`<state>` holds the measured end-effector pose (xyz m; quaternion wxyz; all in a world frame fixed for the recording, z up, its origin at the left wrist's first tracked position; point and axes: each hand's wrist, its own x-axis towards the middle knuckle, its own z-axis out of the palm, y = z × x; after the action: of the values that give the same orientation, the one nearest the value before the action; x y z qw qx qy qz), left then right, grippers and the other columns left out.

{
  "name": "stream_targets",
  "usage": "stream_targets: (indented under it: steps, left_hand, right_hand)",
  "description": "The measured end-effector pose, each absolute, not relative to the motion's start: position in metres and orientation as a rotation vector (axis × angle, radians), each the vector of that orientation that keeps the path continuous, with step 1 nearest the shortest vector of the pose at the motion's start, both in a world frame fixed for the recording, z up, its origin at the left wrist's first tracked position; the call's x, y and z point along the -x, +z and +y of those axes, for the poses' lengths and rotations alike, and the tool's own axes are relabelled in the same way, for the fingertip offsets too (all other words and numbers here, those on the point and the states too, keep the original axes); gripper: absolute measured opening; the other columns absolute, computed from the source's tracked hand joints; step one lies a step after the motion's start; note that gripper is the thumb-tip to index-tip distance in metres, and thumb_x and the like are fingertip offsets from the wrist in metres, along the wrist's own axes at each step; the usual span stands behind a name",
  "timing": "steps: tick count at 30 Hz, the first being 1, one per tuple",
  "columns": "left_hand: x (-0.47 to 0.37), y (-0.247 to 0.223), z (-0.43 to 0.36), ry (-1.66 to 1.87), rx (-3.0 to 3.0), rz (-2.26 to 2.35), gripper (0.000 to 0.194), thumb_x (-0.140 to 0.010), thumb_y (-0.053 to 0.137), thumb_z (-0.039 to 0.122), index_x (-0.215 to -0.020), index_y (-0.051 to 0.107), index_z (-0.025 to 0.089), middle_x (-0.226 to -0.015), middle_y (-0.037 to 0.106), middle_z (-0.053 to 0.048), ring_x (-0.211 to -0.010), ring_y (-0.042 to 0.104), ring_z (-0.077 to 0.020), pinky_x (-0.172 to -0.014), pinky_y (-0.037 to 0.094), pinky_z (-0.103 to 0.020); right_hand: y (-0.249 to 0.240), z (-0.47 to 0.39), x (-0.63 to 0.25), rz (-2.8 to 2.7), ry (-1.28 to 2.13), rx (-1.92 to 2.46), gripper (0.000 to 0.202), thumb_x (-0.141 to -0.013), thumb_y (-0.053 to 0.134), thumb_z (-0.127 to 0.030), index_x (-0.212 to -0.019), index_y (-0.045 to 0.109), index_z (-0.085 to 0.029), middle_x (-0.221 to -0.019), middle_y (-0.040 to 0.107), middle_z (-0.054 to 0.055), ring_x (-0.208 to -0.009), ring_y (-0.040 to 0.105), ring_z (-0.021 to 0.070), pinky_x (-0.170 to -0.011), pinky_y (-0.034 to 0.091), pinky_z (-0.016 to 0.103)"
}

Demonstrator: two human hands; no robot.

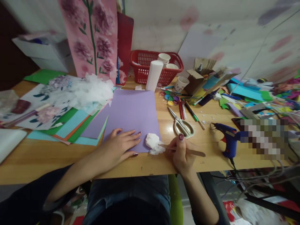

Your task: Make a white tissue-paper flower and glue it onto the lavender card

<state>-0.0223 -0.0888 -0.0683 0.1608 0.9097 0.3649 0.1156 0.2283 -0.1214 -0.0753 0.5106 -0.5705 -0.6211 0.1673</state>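
My left hand (123,144) lies flat on a sheet of purple paper (133,112), palm down, with its fingers stretched out. In my right hand (184,153) is a thin brown wooden modelling tool (197,152), gripped under the thumb. Its pointed tip reaches the edge of a white clay-like lump (152,140) at the paper's lower right corner. Crumpled white tissue (157,150) sticks out beneath the lump; what joins the two is hidden. Just beyond my right hand lie scissors (184,127) with pale handles.
A blue glue gun (228,137) rests at right, its cord hanging over the edge. Coloured paper sheets (72,125) and white tissue (91,90) cover the left. Behind are a white roll (154,75), a red basket (140,70), markers (192,111) and a paper cup (181,83).
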Motion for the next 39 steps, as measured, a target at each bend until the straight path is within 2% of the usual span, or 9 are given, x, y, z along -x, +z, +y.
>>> stream_targets:
  steps: [12, 20, 24, 34, 39]
  left_hand:
    - [0.023, -0.066, -0.088, 0.262, -2.586, 1.066, 0.038, -0.094, 0.051, 0.042, -0.130, 0.056, 0.030, -0.141, 0.055, -0.007, -0.134, 0.047, -0.0254, -0.108, 0.025, -0.050]
    - [0.019, -0.059, -0.089, 0.208, -2.588, 1.073, 0.037, -0.093, 0.053, 0.039, -0.128, 0.058, 0.028, -0.140, 0.056, -0.008, -0.134, 0.046, -0.0267, -0.107, 0.027, -0.052]
    - [0.018, -0.058, -0.090, 0.177, -2.566, 1.093, 0.037, -0.093, 0.054, 0.035, -0.129, 0.057, 0.027, -0.141, 0.053, -0.009, -0.135, 0.045, -0.0279, -0.107, 0.026, -0.056]
    - [0.016, -0.056, -0.092, 0.193, -2.557, 1.099, 0.037, -0.093, 0.053, 0.035, -0.128, 0.058, 0.025, -0.140, 0.054, -0.012, -0.136, 0.044, -0.0281, -0.107, 0.026, -0.058]
    - [0.016, -0.056, -0.092, 0.191, -2.545, 1.104, 0.036, -0.092, 0.054, 0.035, -0.127, 0.059, 0.025, -0.139, 0.055, -0.012, -0.135, 0.044, -0.0290, -0.106, 0.027, -0.059]
  right_hand:
    - [-0.066, -0.115, -0.222, -1.546, 0.431, 1.418, 0.051, -0.099, 0.036, -0.037, -0.055, 0.053, -0.019, -0.043, 0.052, -0.002, -0.042, 0.052, 0.0109, -0.048, 0.040, 0.023]
    - [-0.069, -0.118, -0.222, -1.209, 0.491, 1.326, 0.058, -0.097, 0.037, -0.050, -0.051, 0.053, -0.019, -0.036, 0.048, -0.003, -0.034, 0.047, 0.0101, -0.041, 0.038, 0.023]
    - [-0.070, -0.118, -0.222, -1.128, 0.479, 1.298, 0.060, -0.097, 0.036, -0.051, -0.049, 0.052, -0.019, -0.035, 0.047, -0.003, -0.033, 0.045, 0.0098, -0.039, 0.036, 0.023]
    - [-0.066, -0.114, -0.220, -1.470, 0.364, 1.420, 0.053, -0.098, 0.036, -0.044, -0.055, 0.054, -0.019, -0.041, 0.052, -0.001, -0.041, 0.052, 0.0123, -0.046, 0.039, 0.024]
    - [-0.057, -0.109, -0.220, -1.520, 0.405, 1.413, 0.053, -0.095, 0.040, -0.046, -0.053, 0.054, -0.019, -0.040, 0.052, -0.001, -0.041, 0.052, 0.0123, -0.046, 0.038, 0.024]
